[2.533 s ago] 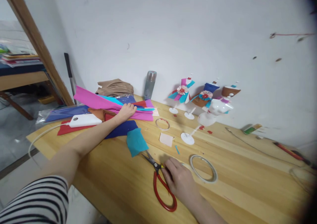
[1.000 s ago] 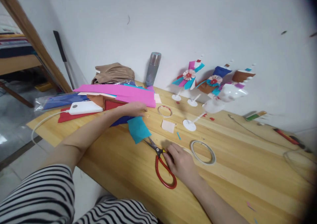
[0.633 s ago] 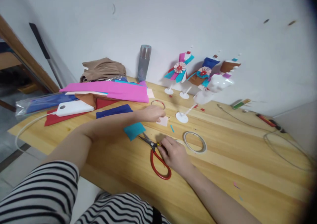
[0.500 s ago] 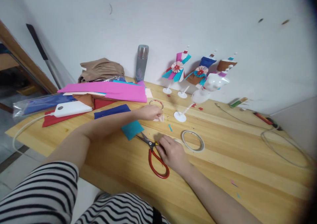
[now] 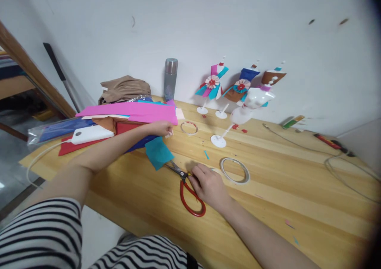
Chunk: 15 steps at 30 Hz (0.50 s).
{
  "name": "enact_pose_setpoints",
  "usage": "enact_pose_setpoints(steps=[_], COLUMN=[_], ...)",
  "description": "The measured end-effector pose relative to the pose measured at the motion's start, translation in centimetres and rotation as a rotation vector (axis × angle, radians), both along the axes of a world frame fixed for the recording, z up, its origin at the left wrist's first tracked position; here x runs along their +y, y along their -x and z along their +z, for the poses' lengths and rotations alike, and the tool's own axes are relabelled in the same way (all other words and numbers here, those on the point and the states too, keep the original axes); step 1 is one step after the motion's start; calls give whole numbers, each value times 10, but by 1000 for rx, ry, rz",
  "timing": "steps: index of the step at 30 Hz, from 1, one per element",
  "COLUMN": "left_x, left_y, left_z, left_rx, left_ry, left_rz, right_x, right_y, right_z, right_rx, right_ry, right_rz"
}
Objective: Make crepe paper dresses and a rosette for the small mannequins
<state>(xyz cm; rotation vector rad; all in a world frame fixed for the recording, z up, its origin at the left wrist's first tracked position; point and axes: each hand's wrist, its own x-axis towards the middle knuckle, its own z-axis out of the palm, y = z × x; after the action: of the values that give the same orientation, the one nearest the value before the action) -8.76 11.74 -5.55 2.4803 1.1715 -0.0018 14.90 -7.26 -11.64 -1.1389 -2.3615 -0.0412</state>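
My left hand (image 5: 165,129) is closed on a small pale pink piece (image 5: 170,134), just in front of a stack of coloured sheets. Fingers curled, my right hand (image 5: 210,183) rests on the table at the scissors (image 5: 192,200). One red handle loop is in plain sight; the other appears covered by that hand. The blades stand slightly apart, and their tips meet the edge of a teal square (image 5: 159,153). A roll of white tape (image 5: 235,170) lies right of my right hand. Beyond my left hand is a thinner ring of tape (image 5: 189,128).
Small dress forms, some in coloured pieces (image 5: 212,82), stand along the wall; a bare white one (image 5: 242,114) is nearest. A flask (image 5: 170,78), brown cloth (image 5: 125,88), pink sheet (image 5: 133,112) and white corded device (image 5: 93,135) sit left. A cable (image 5: 327,164) and red-black tool (image 5: 327,142) lie right.
My left hand has moved left, from beside the thin tape ring to the coloured sheets, taking the pale pink piece along. My right hand stays at the scissors. The view has shifted slightly.
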Motion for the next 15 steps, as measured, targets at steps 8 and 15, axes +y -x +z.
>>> enact_pose_setpoints(steps=[8,15], left_x=[-29,-14], left_y=[-76,25], left_z=[3,66], left_rx=[-114,-119], left_ry=[180,111], left_rz=[-242,-107], right_x=[0,1], right_y=[0,-4], right_z=[0,-7], right_rx=[-1,9], right_ry=[12,19], right_rz=[4,-4])
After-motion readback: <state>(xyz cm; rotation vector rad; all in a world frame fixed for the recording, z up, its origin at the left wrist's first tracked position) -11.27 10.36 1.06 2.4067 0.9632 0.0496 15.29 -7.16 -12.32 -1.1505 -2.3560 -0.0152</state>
